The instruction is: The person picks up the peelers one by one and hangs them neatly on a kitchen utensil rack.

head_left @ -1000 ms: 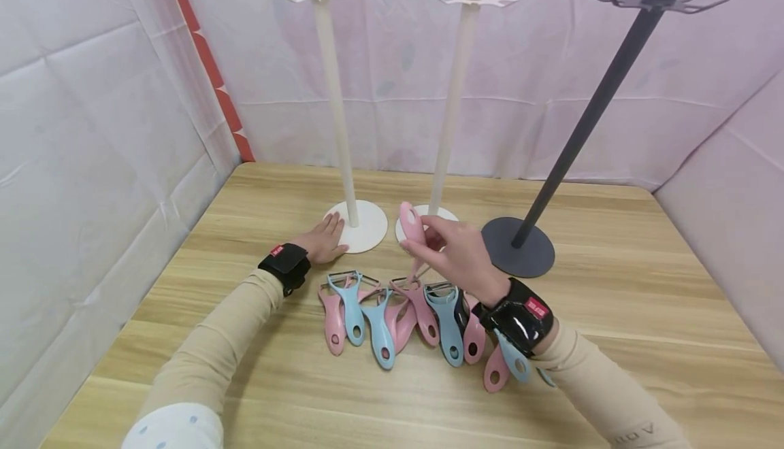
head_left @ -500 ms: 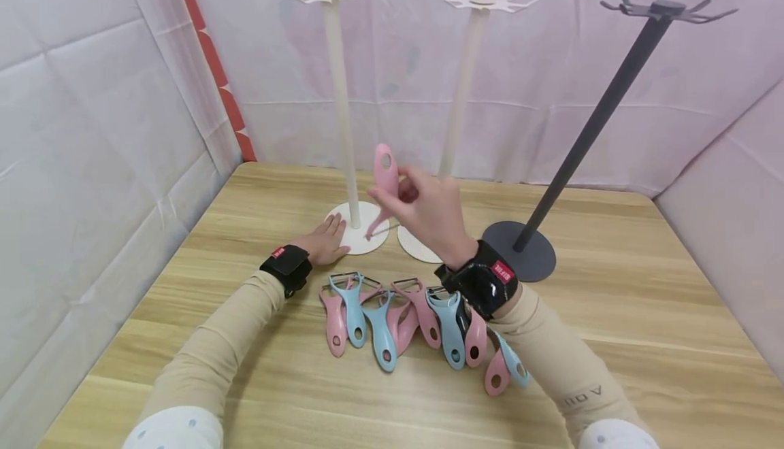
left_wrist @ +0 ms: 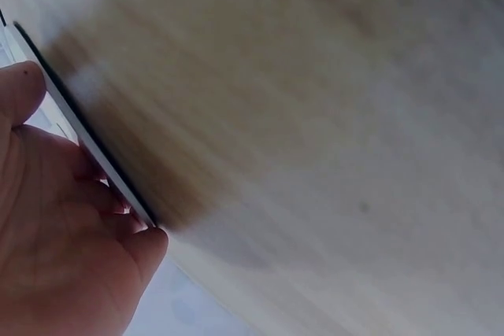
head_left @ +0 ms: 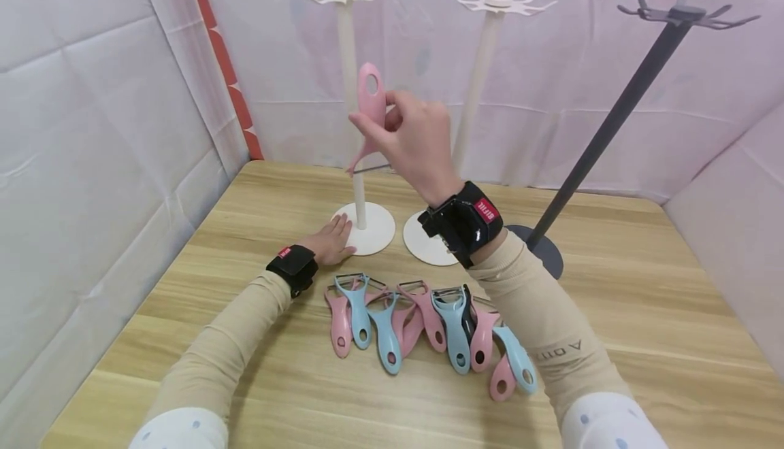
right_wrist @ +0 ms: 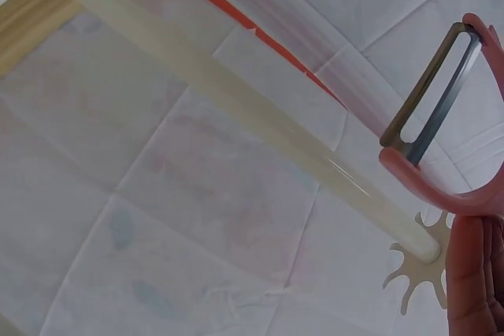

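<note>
Right hand (head_left: 419, 143): fingers pinch pink plastic Y-shaped peeler (head_left: 371, 102), handle end up. Below: left hand (head_left: 333, 239), fingers extended, on flat round base (head_left: 376, 233) of tall white stand (head_left: 347, 47). Bodyward of left fingers: blue, pink, black peelers (head_left: 387, 341) on wood-grain surface (head_left: 300, 374).

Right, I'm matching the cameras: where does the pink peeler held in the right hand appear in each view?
Head: pink peeler above centre, slightly left, held by the right hand.
Left wrist: not in it.
Right wrist: upper right edge, blade showing, partly cut off by the frame.
Shared landmark: wooden tabletop, in all three.
</note>
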Demonstrator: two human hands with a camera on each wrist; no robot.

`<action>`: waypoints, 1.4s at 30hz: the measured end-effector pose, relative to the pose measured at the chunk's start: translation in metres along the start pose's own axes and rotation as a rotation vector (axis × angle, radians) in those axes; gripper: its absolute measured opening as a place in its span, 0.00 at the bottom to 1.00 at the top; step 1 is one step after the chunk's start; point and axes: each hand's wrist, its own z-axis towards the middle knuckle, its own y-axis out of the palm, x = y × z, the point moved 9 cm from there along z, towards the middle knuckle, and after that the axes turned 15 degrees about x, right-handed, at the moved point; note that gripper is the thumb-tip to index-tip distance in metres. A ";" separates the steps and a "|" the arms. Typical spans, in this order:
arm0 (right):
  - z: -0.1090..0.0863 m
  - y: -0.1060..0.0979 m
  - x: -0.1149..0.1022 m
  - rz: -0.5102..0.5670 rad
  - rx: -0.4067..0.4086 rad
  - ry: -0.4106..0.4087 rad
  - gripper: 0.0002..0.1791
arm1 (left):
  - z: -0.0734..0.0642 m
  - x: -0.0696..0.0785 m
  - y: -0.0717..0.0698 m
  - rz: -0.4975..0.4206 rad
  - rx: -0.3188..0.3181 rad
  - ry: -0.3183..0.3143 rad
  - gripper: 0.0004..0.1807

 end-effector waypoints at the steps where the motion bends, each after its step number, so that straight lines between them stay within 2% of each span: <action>1: 0.003 0.001 0.000 -0.006 -0.001 0.004 0.19 | 0.001 -0.001 0.002 -0.001 0.001 -0.004 0.37; 15: 0.039 0.011 0.003 -0.103 0.000 0.108 0.23 | 0.000 0.004 -0.001 0.030 -0.022 -0.017 0.36; 24: 0.060 0.015 0.009 -0.194 -0.016 0.140 0.24 | 0.009 0.007 0.006 0.016 -0.004 0.012 0.37; 29: 0.063 0.017 0.015 -0.269 -0.064 0.186 0.24 | 0.012 0.014 0.005 0.006 0.001 0.029 0.37; 34: 0.061 0.018 0.021 -0.270 -0.075 0.209 0.25 | 0.010 0.019 0.002 0.019 -0.010 0.031 0.36; 42: 0.054 0.012 0.018 -0.248 -0.049 0.153 0.25 | 0.013 0.013 0.006 0.019 0.014 0.037 0.36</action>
